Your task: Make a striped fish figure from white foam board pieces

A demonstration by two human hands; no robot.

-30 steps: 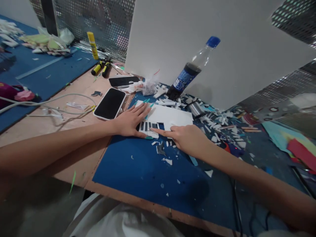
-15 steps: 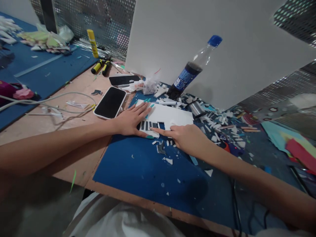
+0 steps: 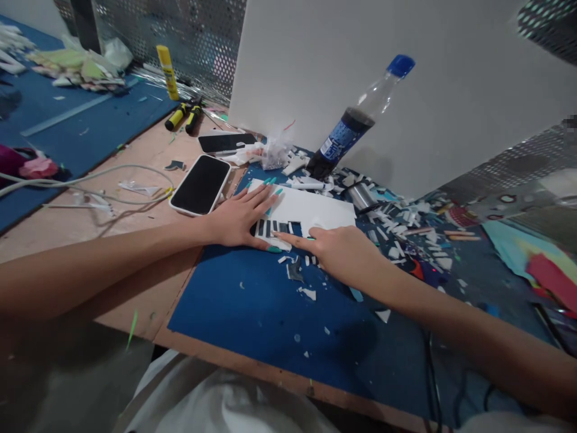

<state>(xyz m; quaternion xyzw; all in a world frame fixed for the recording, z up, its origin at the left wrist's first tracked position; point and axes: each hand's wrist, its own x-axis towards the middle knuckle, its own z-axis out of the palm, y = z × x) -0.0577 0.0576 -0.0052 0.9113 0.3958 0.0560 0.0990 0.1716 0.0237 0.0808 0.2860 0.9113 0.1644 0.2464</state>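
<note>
A white sheet point(image 3: 311, 205) of card or foam lies on the blue mat, with a rectangular opening in its lower part. Narrow dark and white strips point(image 3: 283, 228) sit side by side around that opening. My left hand point(image 3: 234, 222) rests flat across the sheet's left end, fingers spread, turquoise nails showing. From the right, my right hand point(image 3: 345, 252) reaches in with its index finger stretched out and its tip on the strips. The other fingers are curled under and mostly hidden; nothing shows in that hand.
A phone point(image 3: 201, 185) lies left of my left hand, with a second phone point(image 3: 225, 142) behind it. Behind the sheet stands a cola bottle point(image 3: 340, 141) among white scraps point(image 3: 406, 219). A glue stick point(image 3: 167, 73) and yellow-handled pliers point(image 3: 184, 118) are farther back. Small offcuts point(image 3: 295, 270) lie in front.
The view has shifted slightly. Both hands keep almost the same place on the sheet, and the right index finger still touches the strips.
</note>
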